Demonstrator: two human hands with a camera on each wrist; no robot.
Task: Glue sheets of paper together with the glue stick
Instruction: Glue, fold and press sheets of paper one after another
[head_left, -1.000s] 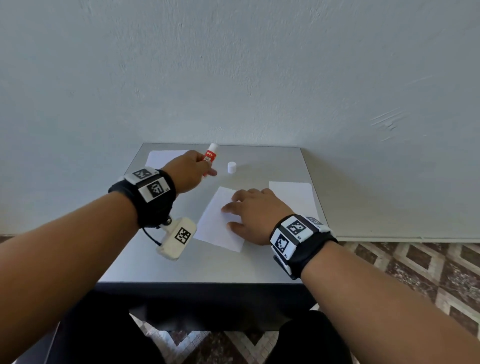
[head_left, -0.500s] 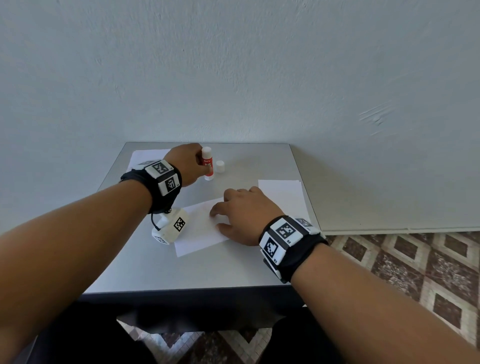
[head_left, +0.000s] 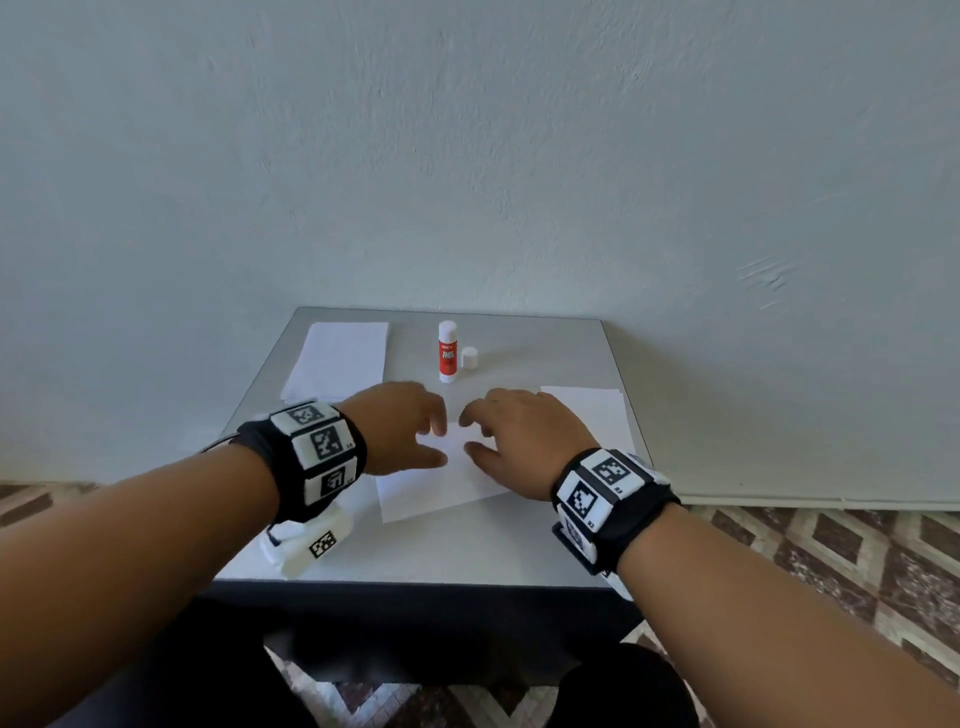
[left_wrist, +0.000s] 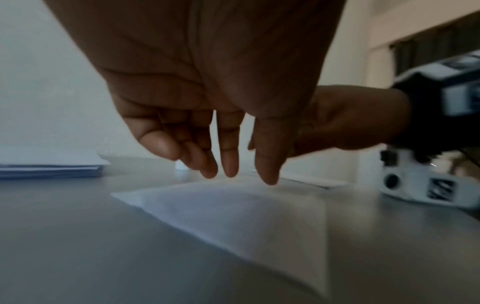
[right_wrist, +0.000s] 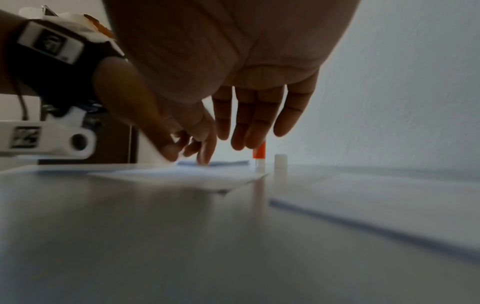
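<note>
At the small grey table set against a pale wall, I had both hands over the loose sheet of paper at the middle. My left hand held nothing: seen from the left wrist, its fingers hung straight and close together, the tips just above or barely on the sheet's far edge; which of the two I could not tell. My right hand was empty as well, fingers loosely spread and pointing down at the same sheet, though blur in the right-wrist view kept me from seeing whether they pressed it. The two hands were near each other, thumbs apart.

The glue stick, red-labelled with a white top end, stood upright toward the back of the table, beyond both hands and touched by neither. Its white cap stood just beside it on the right. A stack of paper lay at the back left corner, and another sheet lay at the right edge, partly behind my right wrist. Patterned tiles covered the floor to the right of the table.
</note>
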